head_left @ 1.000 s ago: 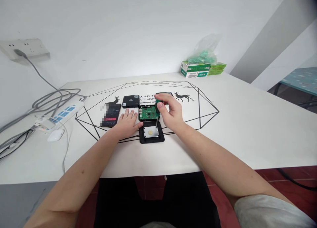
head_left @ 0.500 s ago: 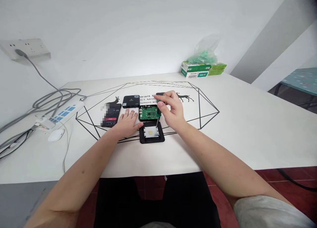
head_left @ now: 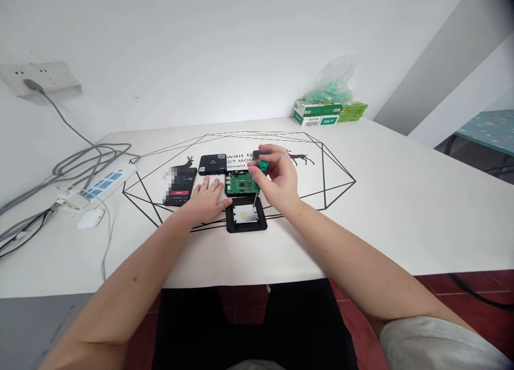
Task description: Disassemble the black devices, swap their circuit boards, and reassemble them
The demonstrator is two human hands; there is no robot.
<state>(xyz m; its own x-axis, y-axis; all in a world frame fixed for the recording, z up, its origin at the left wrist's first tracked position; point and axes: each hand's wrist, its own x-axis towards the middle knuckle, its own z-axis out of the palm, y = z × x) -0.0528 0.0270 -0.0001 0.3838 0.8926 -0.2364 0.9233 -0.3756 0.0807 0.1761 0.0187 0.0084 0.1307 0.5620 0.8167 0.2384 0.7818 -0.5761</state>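
My right hand is closed on a green-handled screwdriver, held upright with its tip down at the far right corner of a black square case half that has a silver plate inside. Just behind the case lies a green circuit board. My left hand lies flat on the table with fingers spread, touching the left edge of the case half and the board. A black square lid sits behind my left hand. Another dark piece is partly hidden behind my right hand.
A phone with a lit screen lies left of my left hand. A power strip, grey cables and a white mouse-like object lie at the left. Green boxes and a plastic bag stand at the far right of the white table.
My right fingers have shifted on the screwdriver handle, so the green handle shows again. The left hand and the case have stayed put.
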